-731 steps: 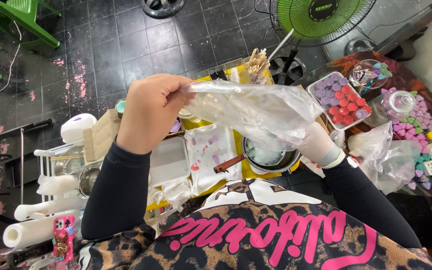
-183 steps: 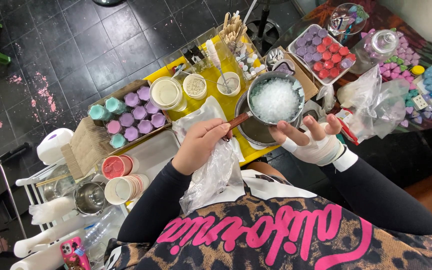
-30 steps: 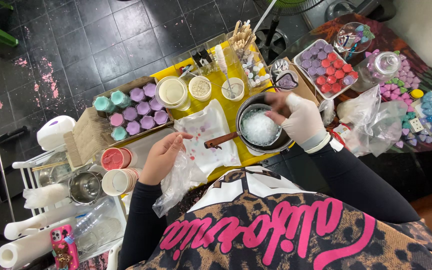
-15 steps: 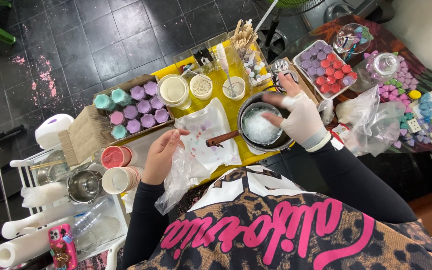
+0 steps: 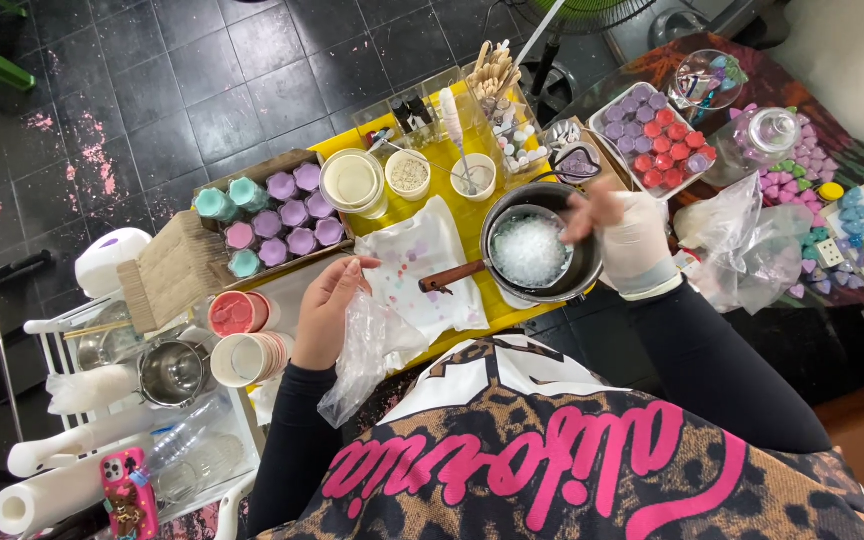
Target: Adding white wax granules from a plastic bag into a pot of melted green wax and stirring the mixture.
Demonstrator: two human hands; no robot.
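1. The left hand closes its fingers around the top of an empty clear plastic bag; the bag hangs crumpled at the near edge of the yellow tabletop.
2. The right hand, in a white glove, hovers over the far-right rim of a metal saucepan. Its fingers are loosely curled and spread, and nothing shows in its grip.
3. The saucepan stands on the tabletop just in front of the person, holding a heap of white flakes. Its wooden handle points left, lying over a stained white cloth.
4. Beyond the cloth stand a cream lidded tub and two small white cups.
5. To the left, a cardboard tray holds teal, purple and pink moulds.
6. Near the left hand, a stack of pink-rimmed cups lies on its side.
7. To the right, a clear box of red and purple pieces sits beyond a loose clear bag.
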